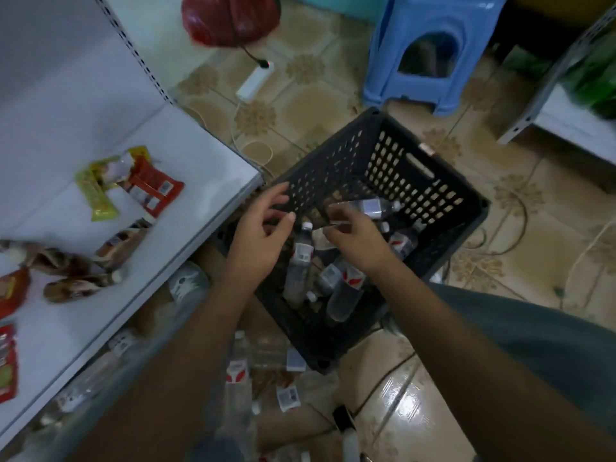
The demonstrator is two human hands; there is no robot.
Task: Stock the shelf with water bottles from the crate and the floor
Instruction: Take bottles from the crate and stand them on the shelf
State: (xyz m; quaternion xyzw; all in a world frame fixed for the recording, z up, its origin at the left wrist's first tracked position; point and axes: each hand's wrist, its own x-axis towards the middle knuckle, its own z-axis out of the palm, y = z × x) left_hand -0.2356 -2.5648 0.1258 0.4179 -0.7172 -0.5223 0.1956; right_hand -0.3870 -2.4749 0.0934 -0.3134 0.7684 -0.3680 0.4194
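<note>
A black plastic crate [443,208] stands tilted on the tiled floor with several clear water bottles [300,261] lying in it. My right hand [356,238] reaches into the crate, and its curled fingers pinch the end of a water bottle [373,206] held level above the others. Beside it, my left hand [263,231] hovers over the crate's left rim with fingers spread, holding nothing. More water bottles [238,371] lie loose on the floor in front of the crate. The white shelf [186,151] is to the left; under its edge more bottles [186,283] show, blurred.
Snack packets [146,183] lie scattered on the white shelf. A blue plastic stool [430,51] stands beyond the crate, with a red bag [230,18] and a white power strip [255,80] on the floor nearby. Another shelf unit [566,118] is at the right.
</note>
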